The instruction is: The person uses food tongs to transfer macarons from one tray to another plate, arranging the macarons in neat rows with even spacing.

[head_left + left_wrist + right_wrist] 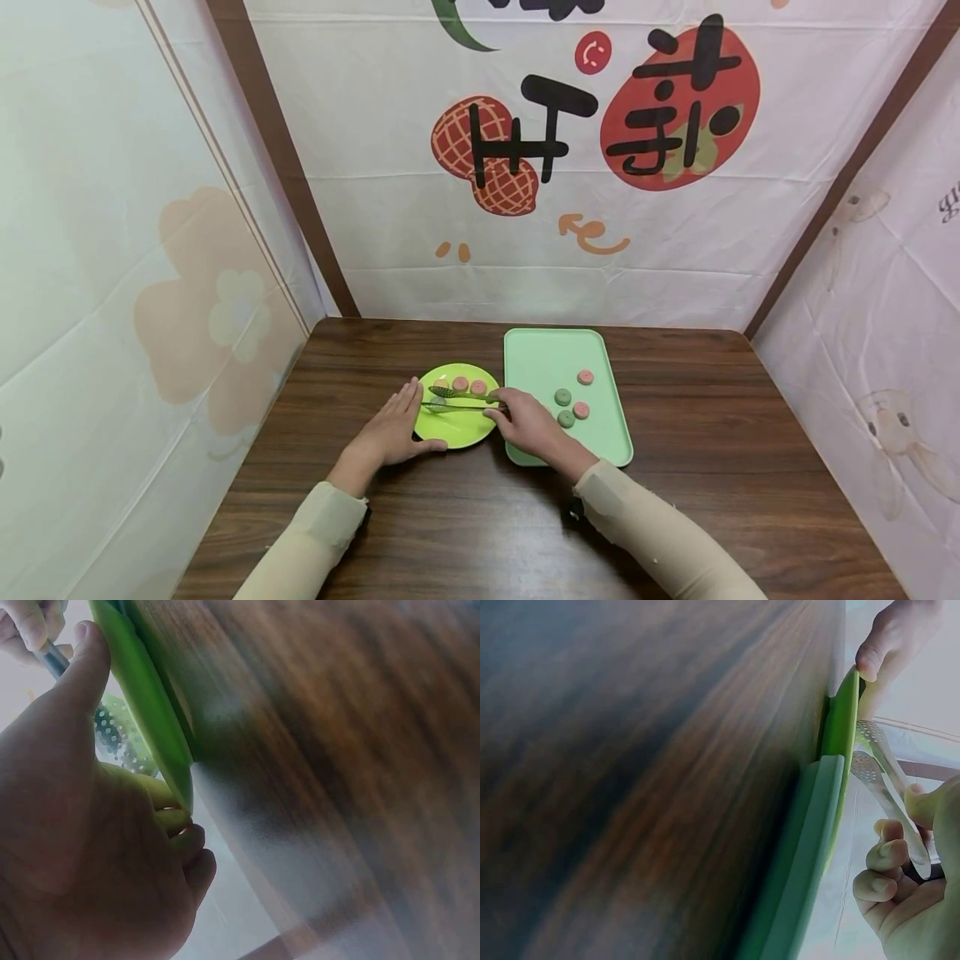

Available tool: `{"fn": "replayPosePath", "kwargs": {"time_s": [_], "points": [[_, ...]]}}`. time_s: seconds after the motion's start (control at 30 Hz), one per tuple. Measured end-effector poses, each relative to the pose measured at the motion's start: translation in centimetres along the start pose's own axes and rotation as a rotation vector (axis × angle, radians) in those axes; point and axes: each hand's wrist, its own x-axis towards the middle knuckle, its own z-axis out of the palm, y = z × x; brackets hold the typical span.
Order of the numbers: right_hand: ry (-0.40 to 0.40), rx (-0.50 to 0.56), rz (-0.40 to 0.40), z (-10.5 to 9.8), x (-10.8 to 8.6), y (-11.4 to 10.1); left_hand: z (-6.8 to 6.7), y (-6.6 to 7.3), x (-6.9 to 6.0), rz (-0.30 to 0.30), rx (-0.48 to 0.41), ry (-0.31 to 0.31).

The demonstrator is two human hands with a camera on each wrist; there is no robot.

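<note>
On the table, a yellow-green plate [457,431] carries two pink round pieces [478,387], a partly covered yellowish one [441,383], and a greenish one between the tongs' tips. The left hand [390,429] rests along the plate's left rim, fingers extended and thumb spread to the near edge. Perforated metal tongs [885,791] are gripped by the right hand [525,419], which reaches in from the right. Their two arms stand apart over the plate, tips pointing left. Whether the tips touch the greenish piece, I cannot tell.
A pale green tray [543,358] stands right beside the plate, under the right forearm. It holds two pink pieces [585,377] and two green pieces [563,397]. The dark wooden table [465,517] meets printed cloth walls [360,225] at the back and sides.
</note>
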Motion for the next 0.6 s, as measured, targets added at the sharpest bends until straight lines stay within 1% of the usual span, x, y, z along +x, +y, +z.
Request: {"fn": "replayPosePath", "kwargs": {"time_s": [0.17, 0.27, 0.4, 0.6], "points": [[-0.006, 0.013, 0.017, -0.1, 0.0, -0.1, 0.0, -0.1, 0.1, 0.001, 0.006, 0.004], [-0.005, 0.023, 0.014, -0.2, -0.1, -0.2, 0.0, -0.1, 0.1, 0.0, 0.01, 0.001], [0.008, 0.042, 0.009, -0.6, -0.2, -0.3, 0.0, -0.1, 0.2, 0.0, 0.013, -0.002], [0.03, 0.076, 0.032, -1.2, -0.8, -0.2, 0.2, 0.0, 0.2, -0.005, 0.009, -0.008]]}}
